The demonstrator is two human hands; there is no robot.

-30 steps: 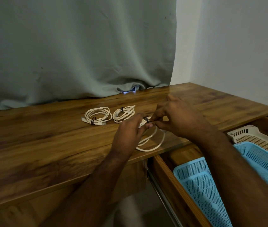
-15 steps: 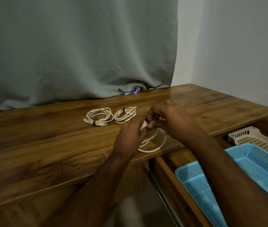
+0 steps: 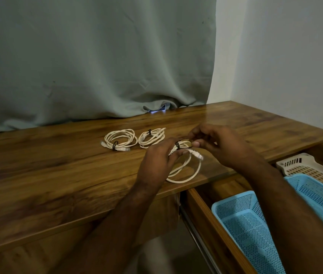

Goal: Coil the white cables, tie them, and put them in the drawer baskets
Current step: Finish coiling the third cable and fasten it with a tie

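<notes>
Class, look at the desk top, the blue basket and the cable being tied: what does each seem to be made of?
Desk top: wood or wood-look laminate, glossy; grain pattern and sheen show. Blue basket: moulded plastic, matte; regular perforated mesh walls. Cable being tied: white flexible plastic-sheathed cord, smooth, with a clear plug end.
</notes>
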